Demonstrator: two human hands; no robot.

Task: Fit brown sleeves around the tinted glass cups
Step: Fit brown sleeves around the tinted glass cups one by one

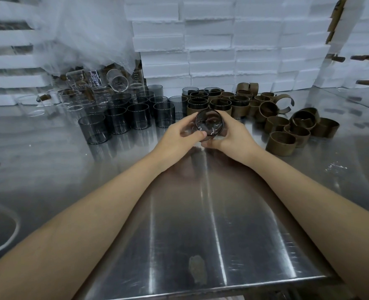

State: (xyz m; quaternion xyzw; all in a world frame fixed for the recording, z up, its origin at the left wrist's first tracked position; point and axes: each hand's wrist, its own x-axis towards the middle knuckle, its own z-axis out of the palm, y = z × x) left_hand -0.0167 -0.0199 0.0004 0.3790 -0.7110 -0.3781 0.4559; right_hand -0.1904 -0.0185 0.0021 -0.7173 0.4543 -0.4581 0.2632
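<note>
Cup (pixel 209 123) tipped on its side above table (pixel 200 213), left hand (pixel 179 132) and right hand (pixel 233 137) both curled round it; bare cups (pixel 116 121) left, loose sleeves (pixel 283 141) right.

The near half of the steel table (pixel 200 224) is left open from its near edge up to the rows. Farther on, the width is barred — tinted glass cups (pixel 139 119) at centre-left, clear glasses (pixel 75 98) at far left, sleeved cups (pixel 220 103) at centre, loose brown sleeves (pixel 283 141) spread to the right. The far side is closed by a wall of white foam boxes (pixel 233 46). The middle lane is taken by the left hand (pixel 179 133) and right hand (pixel 233 137), by which one tinted cup (pixel 209 123) is gripped just before the rows.
</note>
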